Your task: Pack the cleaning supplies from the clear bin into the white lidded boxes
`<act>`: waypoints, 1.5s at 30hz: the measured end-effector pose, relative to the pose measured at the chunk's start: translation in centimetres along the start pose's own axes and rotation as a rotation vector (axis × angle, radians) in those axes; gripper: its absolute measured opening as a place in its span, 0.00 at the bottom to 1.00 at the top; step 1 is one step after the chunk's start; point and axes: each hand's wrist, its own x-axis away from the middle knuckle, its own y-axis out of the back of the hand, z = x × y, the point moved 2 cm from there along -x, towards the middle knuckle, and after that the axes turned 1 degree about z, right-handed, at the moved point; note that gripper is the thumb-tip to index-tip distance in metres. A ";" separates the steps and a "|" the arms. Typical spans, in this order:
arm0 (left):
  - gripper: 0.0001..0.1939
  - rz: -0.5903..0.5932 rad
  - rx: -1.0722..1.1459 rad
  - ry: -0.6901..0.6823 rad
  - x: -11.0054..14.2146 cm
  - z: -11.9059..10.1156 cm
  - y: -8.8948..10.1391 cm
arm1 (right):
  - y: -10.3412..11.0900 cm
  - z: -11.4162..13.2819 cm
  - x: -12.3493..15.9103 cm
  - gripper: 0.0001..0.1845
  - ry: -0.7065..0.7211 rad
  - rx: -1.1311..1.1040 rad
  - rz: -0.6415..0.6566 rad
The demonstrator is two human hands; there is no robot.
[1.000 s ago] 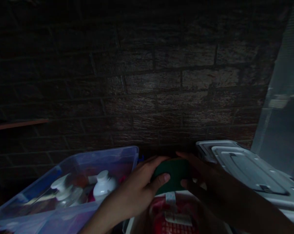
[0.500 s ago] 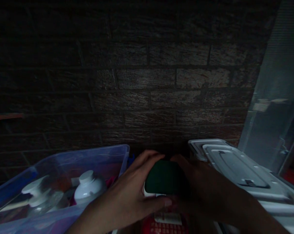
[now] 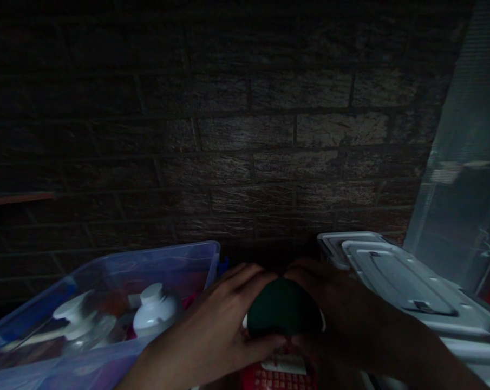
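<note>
In dim light, my left hand [image 3: 216, 330] and my right hand [image 3: 342, 319] both wrap round a dark green rounded object [image 3: 283, 309] at the bottom centre, fingers curled over its top and thumbs under its front. Part of it shows white at the edges. Below it lies a red item with a white label [image 3: 285, 374].
A clear bluish plastic bin [image 3: 175, 260] at the left holds white-capped bottles [image 3: 155, 314]. Stacked grey plastic lids [image 3: 394, 276] lie at the right. A clear plastic wall [image 3: 464, 179] rises at the far right. A dark brick wall [image 3: 245, 135] fills the background.
The green object has turned and bent into a dome shape between my hands. My fingers have closed further over it.
</note>
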 end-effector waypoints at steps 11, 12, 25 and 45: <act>0.25 0.019 -0.115 -0.030 0.2 0.1 -0.5 | -1.1 -0.2 0.5 0.38 0.049 0.101 -0.024; 0.25 0.030 -0.115 -0.026 0.1 0.1 -0.6 | -1.0 -0.1 0.6 0.38 0.045 0.097 -0.019; 0.17 0.140 0.022 0.070 0.7 0.5 -1.4 | -1.1 -0.6 1.1 0.19 -0.001 -0.049 0.106; 0.20 0.179 0.022 0.129 0.7 0.9 -1.8 | -0.1 0.4 0.9 0.27 -0.049 -0.118 0.161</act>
